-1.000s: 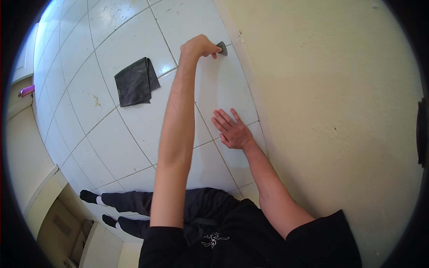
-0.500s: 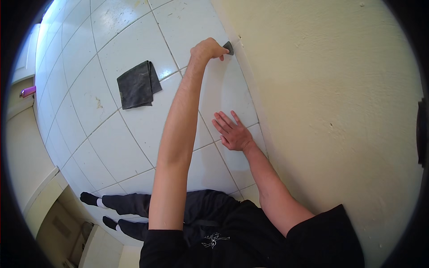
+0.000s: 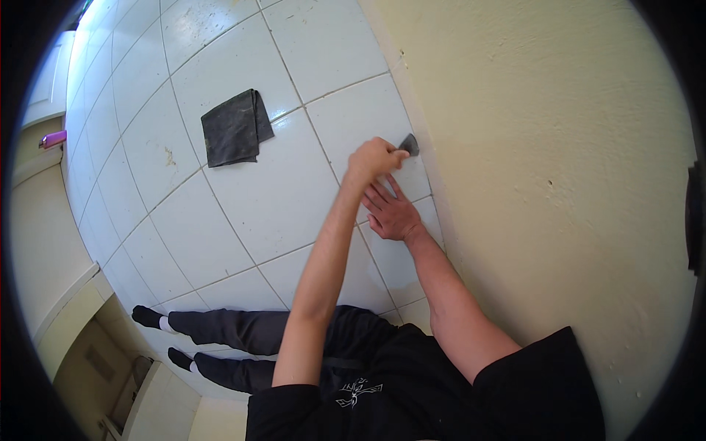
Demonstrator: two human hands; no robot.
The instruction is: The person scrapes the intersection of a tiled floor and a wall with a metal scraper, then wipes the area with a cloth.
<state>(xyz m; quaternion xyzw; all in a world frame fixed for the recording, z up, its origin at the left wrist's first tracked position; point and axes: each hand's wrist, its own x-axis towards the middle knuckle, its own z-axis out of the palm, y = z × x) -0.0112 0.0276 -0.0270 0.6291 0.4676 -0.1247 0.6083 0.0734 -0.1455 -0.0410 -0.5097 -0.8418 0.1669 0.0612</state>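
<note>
My left hand [image 3: 377, 159] is closed around a small scraper [image 3: 409, 145] with a dark grey, fan-shaped blade. The fingers hide its handle. The blade meets the white tiled floor [image 3: 265, 206] beside the foot of the wall. My right hand [image 3: 395, 217] lies palm down on the tiles, fingers spread, just nearer to me than the left. The left hand overlaps its fingertips in this view. Farther left, a folded dark grey cloth [image 3: 234, 131] lies flat on the floor, touched by neither hand.
A cream wall [image 3: 544, 147] rises along the right side, close to both hands. My legs [image 3: 235, 331] stretch left across the floor. A brownish smudge [image 3: 170, 156] marks a tile left of the cloth. A pink object [image 3: 53, 140] sits at the far left edge.
My left hand has drawn the scraper toward me along the wall's foot, from far off to beside my right hand. The right hand stays planted; the view has shifted slightly.
</note>
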